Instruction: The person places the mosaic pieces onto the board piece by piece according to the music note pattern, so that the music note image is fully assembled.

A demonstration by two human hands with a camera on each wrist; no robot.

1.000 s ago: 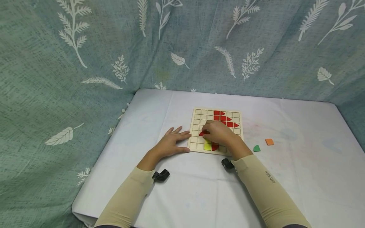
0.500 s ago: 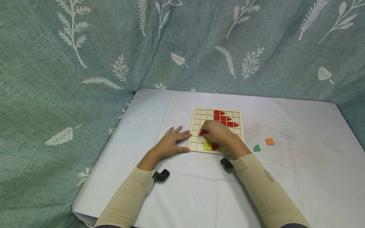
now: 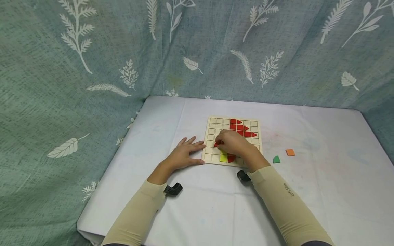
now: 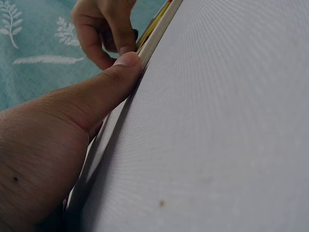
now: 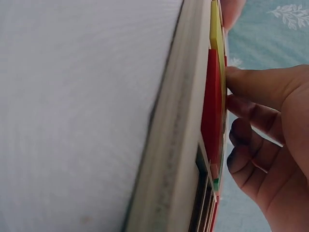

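Observation:
A pale wooden grid board (image 3: 212, 131) lies on the white-covered table. My left hand (image 3: 181, 155) rests at its left edge, fingers spread and thumb touching the near left corner. Over the board my right hand (image 3: 234, 141) bends down, thumb and fingers pinching a red piece with a curved edge (image 3: 216, 145) at the grid surface; most of that piece is hidden. Just below the fingers, yellow squares (image 3: 223, 158) sit in the grid, beside a red quarter-circle piece (image 3: 231, 159). Farther back, rows of red squares ending in red triangles (image 3: 246, 128) fill several cells.
To the right of the board lie a green quarter-circle piece (image 3: 276, 159) and an orange square (image 3: 290, 152). A leaf-patterned green-blue cloth (image 3: 191, 51) hangs behind and left of the table (image 3: 197, 215).
My right hand has shifted slightly left over the board and covers a bit more of the red piece. My left hand stays in place at the board's edge.

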